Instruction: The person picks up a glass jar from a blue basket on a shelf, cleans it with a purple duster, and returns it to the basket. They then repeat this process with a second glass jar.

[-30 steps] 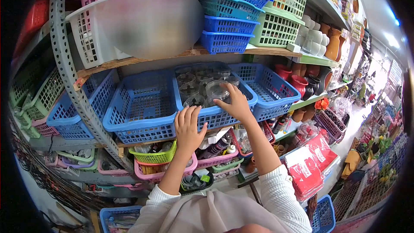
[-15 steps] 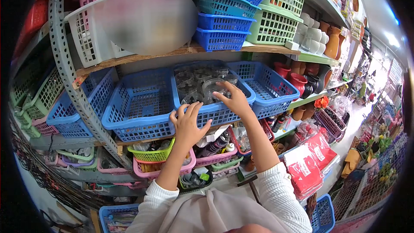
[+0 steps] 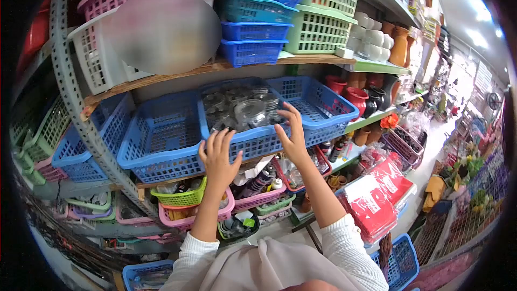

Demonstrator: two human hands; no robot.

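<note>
A blue plastic basket (image 3: 256, 141) on the middle shelf holds several clear round containers, one of them a wide round container (image 3: 250, 112) on top near the front. My left hand (image 3: 218, 153) is at the basket's front left corner, fingers spread and fingertips right at the rim. On the other side, my right hand (image 3: 292, 139) is beside the front right corner with its fingers apart, its index finger reaching up along the right rim. Neither hand has anything in its fingers.
Blue baskets stand close on both sides, the left basket (image 3: 161, 132) and the right basket (image 3: 318, 105). A wooden shelf board (image 3: 231, 68) with stacked baskets runs above. Below are small baskets, including a lime green basket (image 3: 180, 196). Red packets (image 3: 371, 199) lie at the right.
My right hand has come off the clear round container and moved to the basket's right front corner. My left hand stays at the front rim. The whole view has shifted slightly.
</note>
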